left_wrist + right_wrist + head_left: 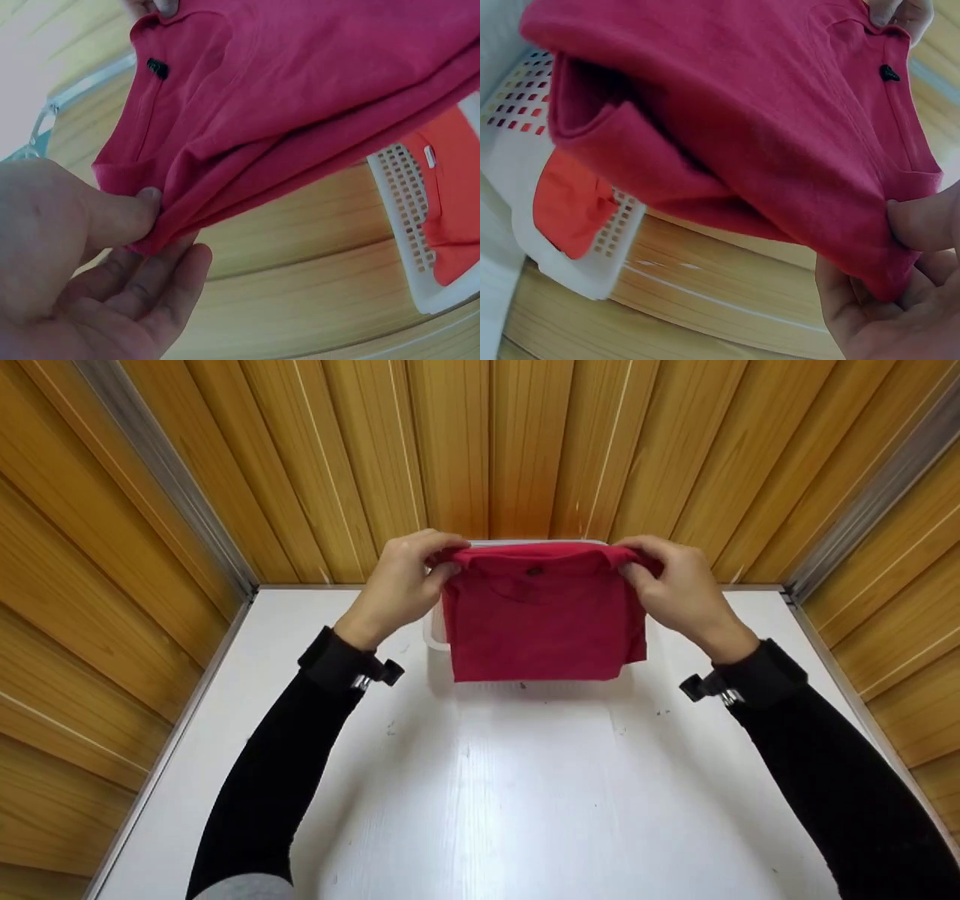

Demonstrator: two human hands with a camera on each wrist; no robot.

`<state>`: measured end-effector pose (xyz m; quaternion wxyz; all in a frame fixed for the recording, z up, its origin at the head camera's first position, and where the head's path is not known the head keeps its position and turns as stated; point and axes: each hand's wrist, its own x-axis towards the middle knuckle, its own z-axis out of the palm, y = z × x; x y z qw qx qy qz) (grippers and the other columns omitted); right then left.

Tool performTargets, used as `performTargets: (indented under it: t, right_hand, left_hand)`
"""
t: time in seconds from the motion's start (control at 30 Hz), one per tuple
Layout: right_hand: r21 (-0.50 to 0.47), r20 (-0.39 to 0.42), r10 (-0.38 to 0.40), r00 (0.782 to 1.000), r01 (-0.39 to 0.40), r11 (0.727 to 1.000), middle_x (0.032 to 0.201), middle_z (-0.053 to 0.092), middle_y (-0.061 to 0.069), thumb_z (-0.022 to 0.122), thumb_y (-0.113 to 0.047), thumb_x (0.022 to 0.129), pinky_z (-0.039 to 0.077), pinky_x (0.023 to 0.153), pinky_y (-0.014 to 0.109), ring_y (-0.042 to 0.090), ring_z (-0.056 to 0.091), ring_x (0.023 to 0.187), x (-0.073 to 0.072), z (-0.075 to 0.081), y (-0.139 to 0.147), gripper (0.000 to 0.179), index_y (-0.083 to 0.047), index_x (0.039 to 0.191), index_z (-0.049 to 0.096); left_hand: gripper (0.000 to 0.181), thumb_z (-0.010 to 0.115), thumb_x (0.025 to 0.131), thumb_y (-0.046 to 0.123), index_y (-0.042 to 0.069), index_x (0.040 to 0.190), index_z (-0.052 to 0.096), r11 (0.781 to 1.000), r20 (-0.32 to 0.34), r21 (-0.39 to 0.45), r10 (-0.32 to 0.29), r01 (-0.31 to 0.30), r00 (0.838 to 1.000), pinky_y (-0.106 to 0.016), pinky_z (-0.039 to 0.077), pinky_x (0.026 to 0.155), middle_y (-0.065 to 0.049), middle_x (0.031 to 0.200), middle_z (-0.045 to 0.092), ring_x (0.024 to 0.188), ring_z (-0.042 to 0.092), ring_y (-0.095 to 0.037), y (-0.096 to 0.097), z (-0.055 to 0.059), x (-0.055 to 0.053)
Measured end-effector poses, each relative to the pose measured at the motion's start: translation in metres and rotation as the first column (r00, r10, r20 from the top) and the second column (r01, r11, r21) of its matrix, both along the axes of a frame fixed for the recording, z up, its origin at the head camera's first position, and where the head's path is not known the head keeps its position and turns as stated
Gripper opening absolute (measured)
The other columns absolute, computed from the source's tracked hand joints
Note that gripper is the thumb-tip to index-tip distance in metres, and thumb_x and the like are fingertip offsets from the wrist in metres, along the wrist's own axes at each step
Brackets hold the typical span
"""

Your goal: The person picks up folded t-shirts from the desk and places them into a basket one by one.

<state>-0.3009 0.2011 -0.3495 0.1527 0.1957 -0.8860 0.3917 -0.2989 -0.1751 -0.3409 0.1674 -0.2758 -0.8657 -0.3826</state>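
Between both hands hangs a folded red T-shirt (pixel 540 622), its collar edge up and a small dark label (pixel 157 68) inside the neck. My left hand (pixel 409 577) pinches the upper left corner, thumb in front and fingers behind. At the opposite upper corner my right hand (pixel 671 581) pinches the cloth the same way. Behind and below the shirt stands a white plastic basket (pixel 436 639) with perforated walls, largely covered by the shirt in the head view. An orange-red garment (pixel 457 195) lies inside the basket, also visible in the right wrist view.
A white table (pixel 480 795) lies under the arms. Wood-panelled walls (pixel 525 450) close off the back and both sides, with metal corner posts (pixel 217 532). The basket stands at the table's back edge, close to the rear wall.
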Motion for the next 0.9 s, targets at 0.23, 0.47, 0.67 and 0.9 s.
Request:
performTargets:
  t: [0.23, 0.47, 0.67, 0.9]
  right_hand:
    - [0.083, 0.148, -0.028, 0.989, 0.016, 0.996, 0.122, 0.080, 0.017, 0.061, -0.009, 0.107, 0.051, 0.093, 0.030, 0.028, 0.070, 0.109, -0.054, -0.021, -0.010, 0.030, -0.005, 0.132, 0.077]
    - [0.155, 0.118, -0.016, 0.993, -0.002, 0.988, 0.123, 0.078, 0.024, 0.060, -0.004, 0.106, 0.054, 0.101, 0.051, 0.037, 0.071, 0.113, -0.081, -0.033, -0.021, 0.028, 0.002, 0.128, 0.076]
    - [0.288, 0.128, -0.008, 0.992, -0.030, 0.957, 0.112, 0.078, 0.026, 0.059, 0.000, 0.100, 0.055, 0.092, 0.050, 0.037, 0.068, 0.100, -0.098, -0.055, -0.031, 0.024, 0.005, 0.116, 0.076]
    - [0.394, 0.115, 0.002, 0.993, -0.047, 0.918, 0.098, 0.073, 0.022, 0.059, 0.000, 0.095, 0.051, 0.083, 0.049, 0.035, 0.061, 0.089, -0.107, -0.068, -0.034, 0.013, 0.003, 0.099, 0.072]
  left_hand:
    - [0.025, 0.068, 0.103, -0.003, 0.003, 0.123, 0.081, 0.993, 0.114, -0.106, 0.064, -0.052, 0.991, -0.039, 0.062, 0.103, -0.014, 0.121, 0.080, 0.112, 0.076, -0.026, 0.001, -0.018, -0.050]
    - [0.026, 0.066, 0.101, -0.007, 0.000, 0.123, 0.080, 0.961, 0.094, -0.265, 0.114, -0.086, 0.989, -0.044, 0.060, 0.106, -0.018, 0.120, 0.078, 0.118, 0.074, -0.033, 0.004, -0.031, -0.077]
    - [0.026, 0.063, 0.092, -0.011, 0.001, 0.110, 0.078, 0.878, 0.095, -0.469, 0.160, -0.097, 0.983, -0.050, 0.062, 0.099, -0.020, 0.114, 0.077, 0.112, 0.075, -0.038, 0.013, -0.050, -0.091]
    - [0.020, 0.062, 0.093, -0.009, -0.001, 0.103, 0.077, 0.823, 0.067, -0.552, 0.201, -0.131, 0.977, -0.055, 0.062, 0.102, -0.024, 0.119, 0.079, 0.118, 0.076, -0.044, 0.020, -0.065, -0.099]
